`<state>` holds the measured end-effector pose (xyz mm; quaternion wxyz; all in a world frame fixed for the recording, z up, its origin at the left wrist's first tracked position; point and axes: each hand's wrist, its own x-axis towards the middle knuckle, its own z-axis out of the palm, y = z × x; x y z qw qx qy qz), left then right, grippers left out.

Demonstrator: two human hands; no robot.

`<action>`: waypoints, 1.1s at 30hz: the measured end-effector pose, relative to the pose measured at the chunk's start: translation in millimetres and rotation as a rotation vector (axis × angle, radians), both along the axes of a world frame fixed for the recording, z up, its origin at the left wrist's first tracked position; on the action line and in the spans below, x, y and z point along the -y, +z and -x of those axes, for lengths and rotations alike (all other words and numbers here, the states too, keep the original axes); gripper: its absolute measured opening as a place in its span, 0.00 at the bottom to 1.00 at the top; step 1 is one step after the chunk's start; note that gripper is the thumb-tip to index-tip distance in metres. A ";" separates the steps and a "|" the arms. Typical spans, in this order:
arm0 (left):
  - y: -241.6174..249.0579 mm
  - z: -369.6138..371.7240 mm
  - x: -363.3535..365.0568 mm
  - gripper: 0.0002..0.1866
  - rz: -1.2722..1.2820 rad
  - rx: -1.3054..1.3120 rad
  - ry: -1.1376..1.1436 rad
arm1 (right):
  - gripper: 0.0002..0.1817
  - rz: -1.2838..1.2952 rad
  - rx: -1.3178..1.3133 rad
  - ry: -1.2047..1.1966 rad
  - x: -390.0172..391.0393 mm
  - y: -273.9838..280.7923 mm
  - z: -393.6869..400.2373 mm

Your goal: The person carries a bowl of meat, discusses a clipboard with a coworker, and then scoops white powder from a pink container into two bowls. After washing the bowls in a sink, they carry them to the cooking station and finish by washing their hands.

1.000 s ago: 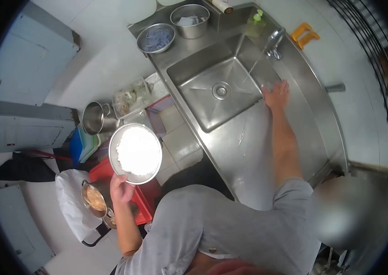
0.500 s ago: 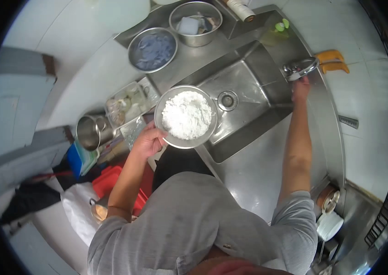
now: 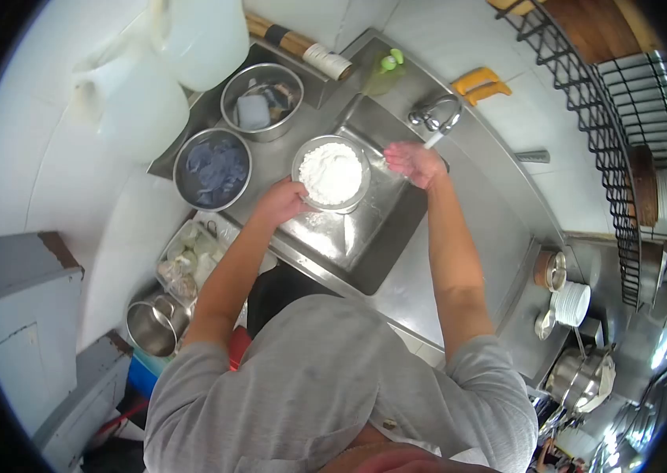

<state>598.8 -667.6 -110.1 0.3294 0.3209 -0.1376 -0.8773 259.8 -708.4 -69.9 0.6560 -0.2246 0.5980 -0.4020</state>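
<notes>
**Bowl of white powder held over the sink**

One metal bowl of white powder [image 3: 332, 173] is held over the sink [image 3: 365, 236], near the tap [image 3: 434, 118], so spills land in the basin. The left hand [image 3: 280, 202] grips its rim; the right hand [image 3: 414, 162] is cupped, holding nothing, under the spout. Two more steel bowls [image 3: 212, 169] sit on the surface [image 3: 459, 260] beside the sink.

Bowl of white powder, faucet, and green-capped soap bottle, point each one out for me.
Bowl of white powder [image 3: 332, 173], head view, on the powder heap.
Faucet [image 3: 433, 117], head view, on the curved spout.
Green-capped soap bottle [image 3: 383, 72], head view, on the bottle body.
</notes>
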 end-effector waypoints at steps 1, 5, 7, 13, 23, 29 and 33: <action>2.1 13.5 7.1 0.24 -0.025 -0.014 -0.010 | 0.17 0.052 0.114 0.060 -8.0 30.3 -3.8; -46.1 77.9 45.5 0.25 -0.114 -0.054 -0.046 | 0.21 0.106 0.315 0.137 -20.7 62.8 6.2; -59.3 113.0 61.3 0.26 -0.142 -0.057 -0.064 | 0.21 0.093 0.250 -0.064 -17.3 57.3 3.4; -82.0 180.8 66.5 0.30 0.003 -0.133 -0.214 | 0.19 0.124 0.301 -0.111 -30.5 71.0 6.9; -29.5 183.8 52.6 0.29 -0.037 0.085 -0.160 | 0.14 0.161 0.259 0.075 -15.3 85.2 12.0; -38.8 149.5 38.5 0.29 0.000 0.072 -0.110 | 0.13 0.134 0.009 0.167 -3.5 75.1 26.0; -11.1 131.6 32.5 0.29 -0.045 0.131 -0.071 | 0.13 0.184 -0.160 0.078 -4.9 70.1 23.5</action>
